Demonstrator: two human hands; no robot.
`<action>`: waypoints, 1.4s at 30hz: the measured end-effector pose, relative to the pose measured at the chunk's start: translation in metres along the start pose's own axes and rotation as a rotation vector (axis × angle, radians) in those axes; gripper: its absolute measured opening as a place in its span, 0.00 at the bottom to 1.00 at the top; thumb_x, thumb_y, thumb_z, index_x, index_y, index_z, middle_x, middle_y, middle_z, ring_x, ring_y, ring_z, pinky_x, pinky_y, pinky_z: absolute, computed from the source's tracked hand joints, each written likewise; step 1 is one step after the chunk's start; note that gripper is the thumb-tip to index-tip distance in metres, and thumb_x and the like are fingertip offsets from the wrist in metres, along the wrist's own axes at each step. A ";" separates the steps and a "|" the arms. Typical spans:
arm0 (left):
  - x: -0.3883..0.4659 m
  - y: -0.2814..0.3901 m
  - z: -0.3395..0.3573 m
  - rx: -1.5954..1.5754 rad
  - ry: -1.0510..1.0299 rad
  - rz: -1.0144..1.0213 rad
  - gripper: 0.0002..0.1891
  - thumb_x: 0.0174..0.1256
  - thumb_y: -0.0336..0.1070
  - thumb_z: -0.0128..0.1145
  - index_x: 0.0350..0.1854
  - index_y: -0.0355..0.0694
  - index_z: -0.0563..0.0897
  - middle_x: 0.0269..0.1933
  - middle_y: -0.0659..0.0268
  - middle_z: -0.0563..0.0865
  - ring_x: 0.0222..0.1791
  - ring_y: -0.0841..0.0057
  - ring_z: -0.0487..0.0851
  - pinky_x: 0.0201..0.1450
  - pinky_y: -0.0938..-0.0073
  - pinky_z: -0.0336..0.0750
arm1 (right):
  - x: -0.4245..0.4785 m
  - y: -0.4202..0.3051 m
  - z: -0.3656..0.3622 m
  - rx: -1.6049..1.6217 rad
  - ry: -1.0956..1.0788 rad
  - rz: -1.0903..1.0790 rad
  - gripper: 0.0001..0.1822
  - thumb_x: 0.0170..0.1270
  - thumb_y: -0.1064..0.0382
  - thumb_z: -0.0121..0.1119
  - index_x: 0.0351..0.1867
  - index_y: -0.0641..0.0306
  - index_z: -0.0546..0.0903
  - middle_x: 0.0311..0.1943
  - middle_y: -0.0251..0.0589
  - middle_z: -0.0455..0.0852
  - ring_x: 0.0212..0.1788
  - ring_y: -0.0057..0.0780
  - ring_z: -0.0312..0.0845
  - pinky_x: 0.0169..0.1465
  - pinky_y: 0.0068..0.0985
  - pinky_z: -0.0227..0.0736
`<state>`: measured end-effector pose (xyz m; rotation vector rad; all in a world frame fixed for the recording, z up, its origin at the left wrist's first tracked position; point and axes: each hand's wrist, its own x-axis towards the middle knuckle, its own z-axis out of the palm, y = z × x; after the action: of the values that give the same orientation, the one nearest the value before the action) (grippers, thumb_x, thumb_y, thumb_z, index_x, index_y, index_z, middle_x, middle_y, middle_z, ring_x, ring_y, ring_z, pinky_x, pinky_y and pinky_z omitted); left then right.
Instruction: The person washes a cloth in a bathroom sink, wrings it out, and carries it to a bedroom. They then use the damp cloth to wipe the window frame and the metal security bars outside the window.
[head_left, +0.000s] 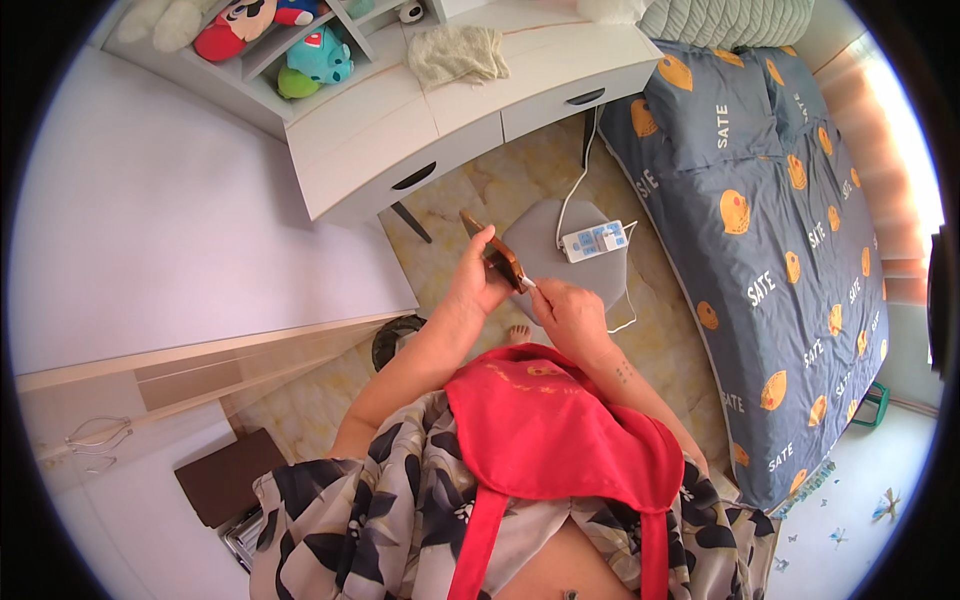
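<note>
My left hand (480, 277) grips a smartphone in an orange-brown case (507, 259), held tilted with its edge towards me. My right hand (571, 313) pinches a white charging plug (528, 282) at the phone's lower end. Whether the plug sits fully in the port cannot be seen. Beyond my hands, a white and blue power strip (592, 241) lies on a grey padded stool (536, 229). A white charger (610, 240) is plugged into the strip, and a thin white cable (630, 300) hangs down past the stool's right side.
A white desk (360, 142) with drawers stands ahead, bearing a folded cloth (457, 56) and a shelf with plush toys (319, 56). To the right is a bed with dark grey bedding (780, 277). A white cord (577, 184) runs from the strip towards the desk. A round black-rimmed object (386, 341) stands left.
</note>
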<state>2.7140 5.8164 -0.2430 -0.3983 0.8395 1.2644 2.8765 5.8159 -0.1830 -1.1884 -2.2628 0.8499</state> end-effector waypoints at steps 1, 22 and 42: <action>-0.003 -0.001 0.003 0.021 0.003 0.011 0.31 0.46 0.54 0.64 0.37 0.34 0.64 0.28 0.58 0.74 0.30 0.61 0.73 0.38 0.62 0.65 | -0.001 0.001 0.000 -0.008 -0.006 -0.004 0.07 0.58 0.62 0.52 0.28 0.61 0.77 0.21 0.44 0.78 0.24 0.44 0.75 0.27 0.36 0.68; 0.121 -0.090 -0.062 0.691 0.746 0.112 0.43 0.38 0.34 0.70 0.54 0.35 0.52 0.48 0.49 0.72 0.41 0.61 0.78 0.33 0.59 0.80 | -0.100 0.113 0.020 0.213 -0.189 0.545 0.18 0.61 0.58 0.52 0.50 0.66 0.73 0.38 0.52 0.81 0.43 0.41 0.77 0.45 0.33 0.72; 0.123 0.112 0.063 1.680 -0.090 1.673 0.14 0.48 0.26 0.55 0.41 0.39 0.75 0.45 0.56 0.76 0.51 0.59 0.70 0.57 0.62 0.62 | -0.229 0.120 0.047 0.433 -0.088 1.005 0.17 0.64 0.60 0.50 0.51 0.66 0.73 0.36 0.46 0.82 0.39 0.29 0.78 0.43 0.25 0.71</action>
<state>2.6375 5.9740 -0.2737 2.0549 1.8799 1.3442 3.0366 5.6618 -0.3232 -2.0719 -1.3016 1.6439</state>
